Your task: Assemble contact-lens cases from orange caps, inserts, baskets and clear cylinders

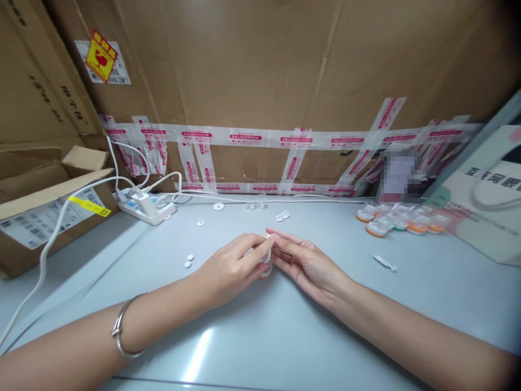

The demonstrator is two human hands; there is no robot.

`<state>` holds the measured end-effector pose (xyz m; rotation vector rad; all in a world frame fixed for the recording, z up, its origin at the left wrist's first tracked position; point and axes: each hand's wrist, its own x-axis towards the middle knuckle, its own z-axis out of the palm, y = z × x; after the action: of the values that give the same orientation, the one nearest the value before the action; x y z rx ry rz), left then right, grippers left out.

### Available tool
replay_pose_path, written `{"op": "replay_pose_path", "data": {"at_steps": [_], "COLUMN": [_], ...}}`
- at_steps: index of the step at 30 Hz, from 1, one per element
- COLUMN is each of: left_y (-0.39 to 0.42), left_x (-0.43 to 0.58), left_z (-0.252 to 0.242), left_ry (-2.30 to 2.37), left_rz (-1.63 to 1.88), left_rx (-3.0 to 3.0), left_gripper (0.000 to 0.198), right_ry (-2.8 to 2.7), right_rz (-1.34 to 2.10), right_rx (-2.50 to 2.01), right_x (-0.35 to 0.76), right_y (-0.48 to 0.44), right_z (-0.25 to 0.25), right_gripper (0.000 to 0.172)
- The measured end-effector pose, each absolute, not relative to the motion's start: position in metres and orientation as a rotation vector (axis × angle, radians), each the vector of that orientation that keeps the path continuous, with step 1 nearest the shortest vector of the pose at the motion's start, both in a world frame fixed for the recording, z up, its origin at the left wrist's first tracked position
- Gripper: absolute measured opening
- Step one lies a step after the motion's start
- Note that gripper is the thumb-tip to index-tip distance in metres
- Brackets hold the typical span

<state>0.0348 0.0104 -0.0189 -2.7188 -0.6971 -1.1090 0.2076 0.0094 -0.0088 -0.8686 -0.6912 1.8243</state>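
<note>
My left hand (234,266) and my right hand (305,263) meet at the middle of the table, both with fingers closed on a small clear plastic piece (266,270) with orange at its lower edge. A small white and orange bit (269,235) shows between the fingertips at the top. My fingers cover most of the piece, so its full shape is hidden. Just beyond my hands lies a white openwork part (282,216), with clear round cups (255,203) behind it. Left of my left hand are two small white discs (189,261) and a white knob-like part (200,222).
A white ring (218,207) lies farther back. To the right are a white strip-shaped tool (385,263) and several clear cases with orange or teal bases (380,226). A power strip (152,210), open carton (57,203), large taped carton (252,70) and printed box (484,201) border the table.
</note>
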Motion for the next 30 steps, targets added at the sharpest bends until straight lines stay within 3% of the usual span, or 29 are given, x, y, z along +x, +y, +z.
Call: {"op": "replay_pose_path", "data": {"at_steps": [7, 12, 17, 30], "left_y": [0.009, 0.012, 0.014, 0.01], "left_x": [0.035, 0.031, 0.027, 0.033], "left_z": [-0.015, -0.004, 0.0, -0.003], "left_ry": [-0.682, -0.943, -1.084, -0.786], "left_rz": [-1.276, -1.464, -1.449, -1.434], "left_rx": [-2.778, -2.784, -2.805, -2.762], "left_gripper": [0.045, 0.034, 0.038, 0.032], "right_ry": [-0.694, -0.81, -0.999, -1.013], "right_rz": [1.776, 1.724, 1.666, 1.634], "right_rx": [-0.832, -0.879, -0.866, -0.864], "right_x": [0.209, 0.212, 0.214, 0.209], "right_y": [0.008, 0.008, 0.008, 0.005], "right_z": [-0.004, 0.001, 0.0, -0.003], "right_gripper": [0.021, 0.023, 0.021, 0.018]}}
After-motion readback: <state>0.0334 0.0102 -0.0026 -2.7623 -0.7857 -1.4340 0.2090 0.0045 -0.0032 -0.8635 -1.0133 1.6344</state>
